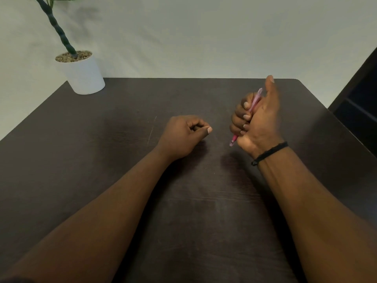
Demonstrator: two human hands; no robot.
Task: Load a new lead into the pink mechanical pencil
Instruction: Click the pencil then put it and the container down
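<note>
Breakage of the thin lead is the main risk from here, in all likelihood caused by feeding it in at an angle or pinching it too hard. The right hand (256, 121) is fisted around the pink mechanical pencil (247, 116), fingers wrapped over the barrel and thumb lifted clear, with the tip pointing down toward the desk (122, 201) and the cap end sticking up beside the thumb. Such a full fist could let the pencil wobble while it is loaded. The left hand (184, 135) rests on the desk near the right, thumb pressed against curled fingers as if pinching something; whether a lead sits there cannot be told, as nothing shows between the fingertips. No lead case is in view. The only container is a white pot (84, 75) at the far left corner, holding pebbles and a twisted plant stem.
</note>
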